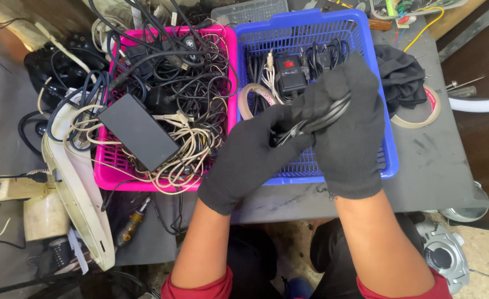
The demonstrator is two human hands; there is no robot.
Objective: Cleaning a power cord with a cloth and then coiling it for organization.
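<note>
Both gloved hands are gripping a folded black cable (316,119) just above the front of the blue basket (385,149). The left hand (250,158) is closing around its lower end, the right hand (347,130) around its upper part. The pink basket (103,174) is standing just left of the blue basket.

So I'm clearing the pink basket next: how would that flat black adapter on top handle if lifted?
The adapter looks rigid and probably dense for its size. Its smooth casing may slip. It lies on tangled cables, so its lead would likely drag others along.
</note>
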